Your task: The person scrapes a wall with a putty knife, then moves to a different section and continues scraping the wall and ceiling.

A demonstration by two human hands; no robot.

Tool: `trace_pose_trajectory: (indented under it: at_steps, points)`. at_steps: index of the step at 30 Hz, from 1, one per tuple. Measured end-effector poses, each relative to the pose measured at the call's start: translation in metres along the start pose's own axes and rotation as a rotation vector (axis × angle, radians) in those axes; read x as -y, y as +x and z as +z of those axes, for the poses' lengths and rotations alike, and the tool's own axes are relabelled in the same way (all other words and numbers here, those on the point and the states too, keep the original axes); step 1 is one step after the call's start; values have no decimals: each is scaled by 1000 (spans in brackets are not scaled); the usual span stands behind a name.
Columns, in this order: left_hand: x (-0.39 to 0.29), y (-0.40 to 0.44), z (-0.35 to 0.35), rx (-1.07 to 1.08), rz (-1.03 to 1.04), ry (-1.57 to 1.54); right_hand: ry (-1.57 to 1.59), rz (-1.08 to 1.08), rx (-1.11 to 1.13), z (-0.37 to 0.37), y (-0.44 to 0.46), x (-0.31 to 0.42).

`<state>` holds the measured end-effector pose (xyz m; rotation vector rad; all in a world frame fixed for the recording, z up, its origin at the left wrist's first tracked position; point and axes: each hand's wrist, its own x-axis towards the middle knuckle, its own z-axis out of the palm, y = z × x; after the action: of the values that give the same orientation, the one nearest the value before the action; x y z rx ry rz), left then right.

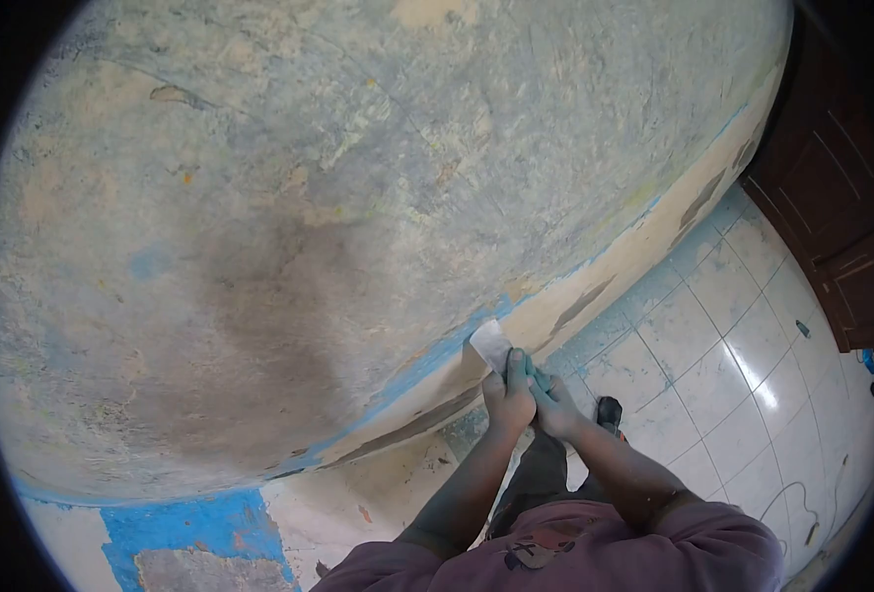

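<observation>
A scraper with a broad pale metal blade (pixel 492 344) points up and left from my two hands, its edge at the lower part of the wall (pixel 427 178). My left hand (pixel 509 401) is closed around it, thumb along the near end of the blade. Pressed close beside it, my right hand (pixel 557 409) is closed too, its dusty fingers wrapped at the handle. The handle itself is hidden inside the hands. Near the blade runs a strip of blue paint (pixel 447 350), above a cream band (pixel 595 286) with dark bare patches.
Dusty, paint-flecked white floor tiles (pixel 689 340) spread to the right of the wall. A dark wooden door (pixel 822 168) stands at the right edge. A thin cable (pixel 805 493) lies at lower right. My shoe (pixel 609 412) is on the tiles. Blue paint (pixel 185 523) shows at lower left.
</observation>
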<state>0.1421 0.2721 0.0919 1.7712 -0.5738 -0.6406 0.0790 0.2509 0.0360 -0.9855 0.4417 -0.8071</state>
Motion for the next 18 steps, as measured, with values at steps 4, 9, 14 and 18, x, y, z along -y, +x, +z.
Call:
trace_pose_trajectory:
  at_steps: [4, 9, 14, 18]
  points:
    - [-4, -1, -1, 55, -70, -107, 114, 335, 24, -2, -12, 1]
    - [-11, -10, -10, 195, -99, -224, 167, 321, 80, -6, -14, 23]
    - [-12, -41, -38, 542, -78, -374, -264, 303, 248, -8, -35, 82]
    - [-47, -64, -54, 442, 55, -211, -667, -71, 115, 28, -56, 115]
